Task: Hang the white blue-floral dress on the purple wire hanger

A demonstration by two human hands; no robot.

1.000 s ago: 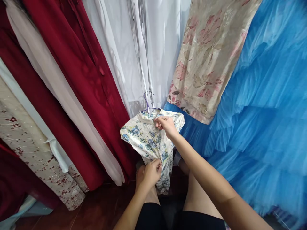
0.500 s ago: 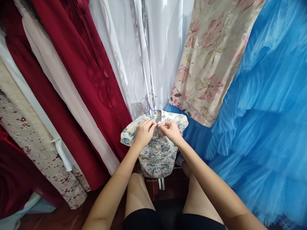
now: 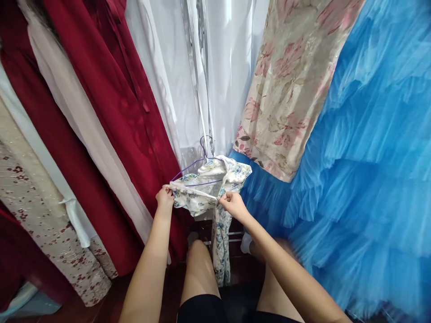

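The left grip (image 3: 164,196) is pinched tight on the outer edge of a floral shirt (image 3: 195,202); hard to say if those fingertips touch the purple hanger (image 3: 205,155) too. The right grip (image 3: 231,204) has a fold of the front edge nipped between thumb and fingers. So the shirt's stretched between both grips and a bit beyond them, probably held wide like that so the edge runs taut, with the hanger propping up the shoulders. Collar end points away from the person, toward the white cloth (image 3: 230,80) past the grips; long axis runs back and down, the tail dangling below the right grip.
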